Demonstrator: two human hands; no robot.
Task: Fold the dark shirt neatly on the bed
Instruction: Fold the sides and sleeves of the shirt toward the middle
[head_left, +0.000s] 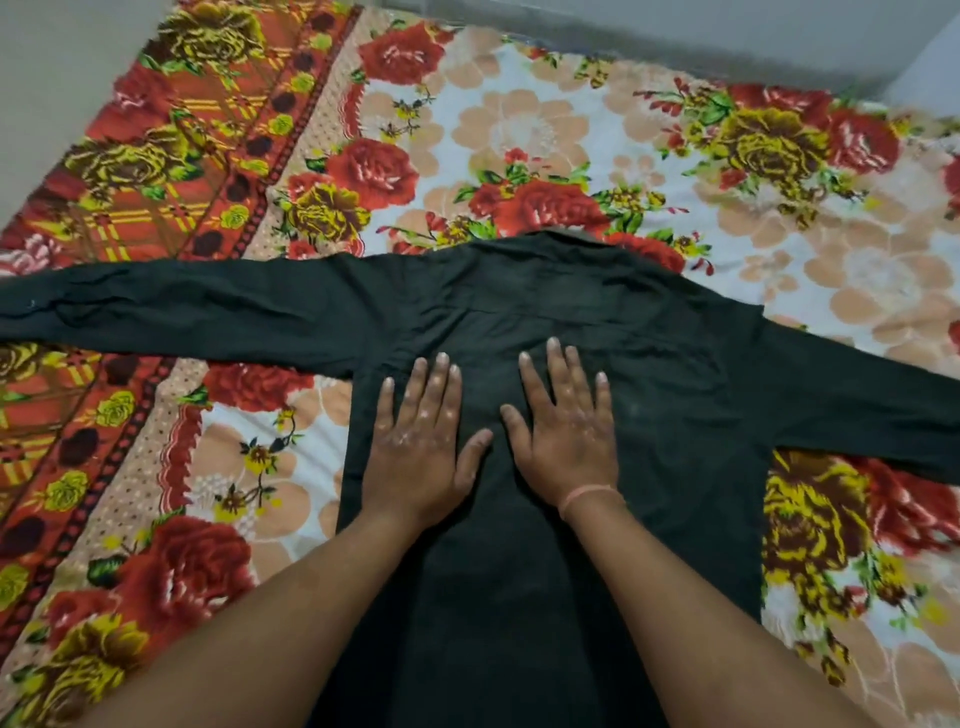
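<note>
The dark shirt (675, 364) lies spread flat and back side up on the bed, collar at the far end. Its left sleeve (182, 312) stretches out to the frame's left edge and its right sleeve (857, 405) runs out to the right. My left hand (421, 441) rests flat on the shirt's back near its left side, fingers straight and spread. Beside it, my right hand (566, 426) presses flat on the middle of the back, a thin orange band on its wrist. Neither hand grips the cloth.
A floral bedsheet (519, 130) with red roses and an orange patterned border covers the bed. A grey wall (675, 36) runs along the bed's far edge, and grey floor or wall (62, 78) shows beyond the left corner.
</note>
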